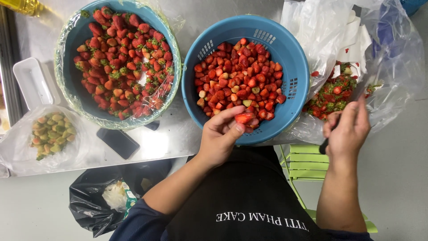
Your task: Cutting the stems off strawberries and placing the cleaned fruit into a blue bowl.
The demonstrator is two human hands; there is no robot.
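A red strawberry (244, 118), hulled, lies pinched at the fingertips of the left hand (220, 136), just over the near rim of the blue colander (285, 120). That colander, beyond the hand, is heaped with trimmed berries. The right hand (347, 129) grips a dark-handled knife (324, 146).

The steel desk (178, 134) carries two blue baskets (296, 80) (73, 85), a phone (118, 143), a white tray (33, 82) and bags (18, 147).
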